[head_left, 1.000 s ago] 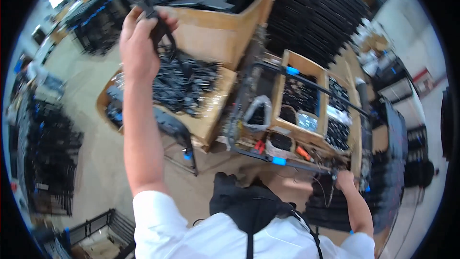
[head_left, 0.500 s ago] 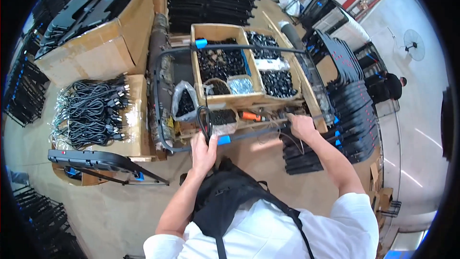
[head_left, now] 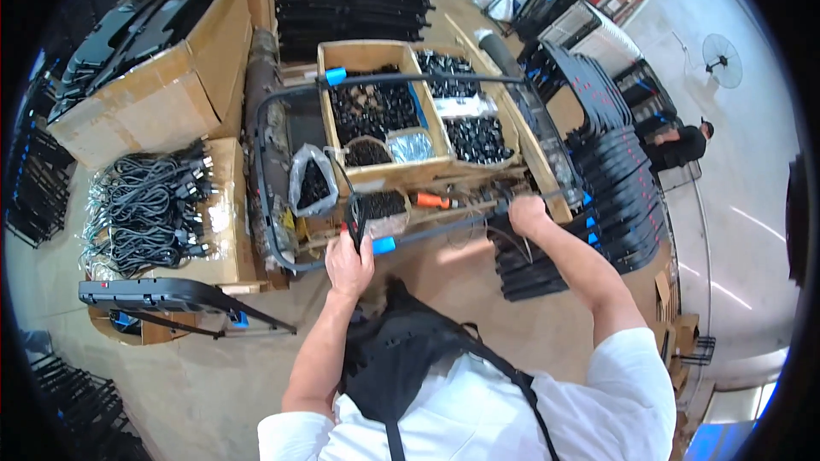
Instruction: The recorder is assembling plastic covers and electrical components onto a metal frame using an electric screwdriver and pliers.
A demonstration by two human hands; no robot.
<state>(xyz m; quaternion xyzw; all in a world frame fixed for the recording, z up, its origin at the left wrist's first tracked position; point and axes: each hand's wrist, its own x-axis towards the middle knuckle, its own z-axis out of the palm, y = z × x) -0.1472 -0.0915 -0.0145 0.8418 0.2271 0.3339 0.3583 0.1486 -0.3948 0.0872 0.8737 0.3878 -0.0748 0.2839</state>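
Left hand [head_left: 348, 263] curled around near edge of black frame [head_left: 272, 205], by blue clip [head_left: 383, 245], also pinching black cable [head_left: 352, 205]. Right hand [head_left: 527, 215] closed on same edge further right. Frame lies flat on workbench, ringing wooden tray [head_left: 376, 172] of black parts. Orange tool [head_left: 432, 201] just behind edge. Plastic bag [head_left: 309, 179] left of tray. Cable bundle [head_left: 145, 205] on cardboard box [head_left: 224, 239] far left

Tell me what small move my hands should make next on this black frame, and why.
Probably feed the black cable down along the frame's near edge. Your left hand pinches the black cable beside the blue clip, while your right hand grips the black frame further along, steadying it.
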